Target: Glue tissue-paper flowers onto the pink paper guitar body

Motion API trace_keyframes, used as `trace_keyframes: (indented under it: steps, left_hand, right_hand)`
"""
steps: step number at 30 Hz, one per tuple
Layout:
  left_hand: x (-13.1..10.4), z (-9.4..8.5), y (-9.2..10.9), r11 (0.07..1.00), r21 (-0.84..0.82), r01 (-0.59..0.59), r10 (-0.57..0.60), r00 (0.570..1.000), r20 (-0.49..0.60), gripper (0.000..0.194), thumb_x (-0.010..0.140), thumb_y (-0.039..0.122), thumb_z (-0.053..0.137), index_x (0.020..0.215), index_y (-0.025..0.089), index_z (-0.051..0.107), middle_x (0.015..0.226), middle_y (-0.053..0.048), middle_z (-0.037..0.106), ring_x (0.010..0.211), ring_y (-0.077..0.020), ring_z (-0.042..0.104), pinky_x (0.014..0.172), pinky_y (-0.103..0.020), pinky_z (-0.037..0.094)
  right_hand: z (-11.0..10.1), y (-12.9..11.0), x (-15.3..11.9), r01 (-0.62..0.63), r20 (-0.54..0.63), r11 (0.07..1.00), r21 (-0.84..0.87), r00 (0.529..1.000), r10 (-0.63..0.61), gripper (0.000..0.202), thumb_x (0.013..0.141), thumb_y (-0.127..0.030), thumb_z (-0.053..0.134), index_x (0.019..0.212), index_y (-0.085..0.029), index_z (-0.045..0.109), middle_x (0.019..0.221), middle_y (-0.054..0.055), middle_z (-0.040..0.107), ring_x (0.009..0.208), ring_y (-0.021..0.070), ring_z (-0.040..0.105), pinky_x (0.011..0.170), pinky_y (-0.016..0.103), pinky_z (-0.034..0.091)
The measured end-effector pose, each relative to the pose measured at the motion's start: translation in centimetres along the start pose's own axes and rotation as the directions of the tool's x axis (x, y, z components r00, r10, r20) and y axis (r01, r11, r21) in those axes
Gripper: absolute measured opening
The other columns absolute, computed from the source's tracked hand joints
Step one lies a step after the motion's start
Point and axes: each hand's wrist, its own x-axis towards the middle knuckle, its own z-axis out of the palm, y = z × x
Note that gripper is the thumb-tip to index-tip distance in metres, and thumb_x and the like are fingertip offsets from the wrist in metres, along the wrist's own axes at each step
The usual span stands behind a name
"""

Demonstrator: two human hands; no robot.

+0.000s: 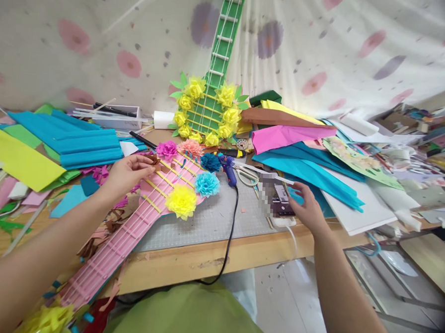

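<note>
My left hand (130,174) pinches a small brown crepe-paper flower (154,163) at the upper left edge of a pink paper guitar (133,224). The guitar lies slanted on the table, strung with white cords and yellow bars. Magenta, coral, dark blue, light blue and yellow paper flowers (181,201) ring its body. My right hand (308,206) has its thumb and fingers apart beside a phone (280,197), near the end of a thin white strip (267,173). Whether it touches either is unclear. A blue glue gun (228,171) lies between the flowers and scissors (246,175).
A green paper guitar (218,62) with yellow flowers leans upright at the back. Blue crepe paper (85,139) is piled left, with pink crepe paper (283,137) and other sheets right. The glue gun's black cord (230,236) hangs over the table's front edge (195,264).
</note>
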Motion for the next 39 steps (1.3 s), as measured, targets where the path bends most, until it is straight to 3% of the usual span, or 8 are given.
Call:
trace_keyframes:
  steps: [3, 6, 15, 27, 39]
  left_hand:
    - [-0.1, 0.0, 0.1, 1.000, 0.012, 0.000, 0.000, 1.000, -0.008, 0.043, 0.043, 0.034, 0.080, 0.077, 0.015, 0.061, 0.067, 0.001, 0.064, 0.064, -0.0126, 0.061, 0.064, -0.026, 0.046]
    - [-0.3, 0.1, 0.1, 1.000, 0.005, 0.004, -0.004, 1.000, -0.028, 0.044, 0.042, 0.033, 0.080, 0.076, 0.015, 0.060, 0.064, 0.002, 0.063, 0.061, -0.0119, 0.060, 0.062, -0.025, 0.045]
    - [-1.0, -0.2, -0.2, 0.999, 0.033, -0.015, 0.016, 1.000, -0.024, 0.044, 0.046, 0.034, 0.081, 0.079, 0.014, 0.061, 0.067, 0.001, 0.064, 0.063, -0.0113, 0.060, 0.062, -0.024, 0.045]
    - [-2.5, -0.3, 0.1, 0.993, 0.113, 0.019, -0.011, 0.998, -0.066, 0.042, 0.048, 0.036, 0.077, 0.080, 0.015, 0.061, 0.063, 0.001, 0.062, 0.058, -0.0103, 0.054, 0.055, -0.023, 0.038]
    - [-2.8, -1.2, -0.5, 0.998, 0.055, -0.018, 0.023, 0.995, -0.101, 0.041, 0.047, 0.033, 0.080, 0.079, 0.016, 0.061, 0.070, -0.001, 0.066, 0.063, -0.0117, 0.058, 0.060, -0.024, 0.046]
  right_hand:
    - [0.1, -0.5, 0.4, -0.053, -0.050, 0.999, -0.007, 0.997, 0.053, 0.038, 0.072, -0.018, 0.043, 0.109, -0.022, 0.051, 0.110, 0.010, 0.066, 0.104, 0.0264, 0.060, 0.074, 0.037, 0.049]
    - [-0.1, -0.9, 0.7, -0.061, -0.052, 0.998, -0.029, 0.997, 0.059, 0.038, 0.068, -0.014, 0.040, 0.103, -0.022, 0.052, 0.104, 0.008, 0.069, 0.098, 0.0260, 0.061, 0.074, 0.037, 0.047]
    - [0.2, -0.6, 0.9, 0.014, -0.035, 0.998, -0.061, 0.999, -0.016, 0.041, 0.064, -0.011, 0.039, 0.101, -0.022, 0.054, 0.101, 0.007, 0.070, 0.100, 0.0273, 0.058, 0.082, 0.041, 0.046]
    - [0.0, -0.6, 0.5, 0.031, -0.050, 0.999, -0.027, 0.998, -0.033, 0.042, 0.064, -0.011, 0.040, 0.101, -0.023, 0.056, 0.100, 0.006, 0.070, 0.097, 0.0267, 0.059, 0.076, 0.040, 0.047]
    - [0.3, -1.4, 1.2, 0.167, 0.120, 0.986, -0.014, 0.979, -0.164, 0.042, 0.063, -0.010, 0.040, 0.099, -0.024, 0.056, 0.098, 0.003, 0.070, 0.105, 0.0254, 0.055, 0.089, 0.043, 0.045]
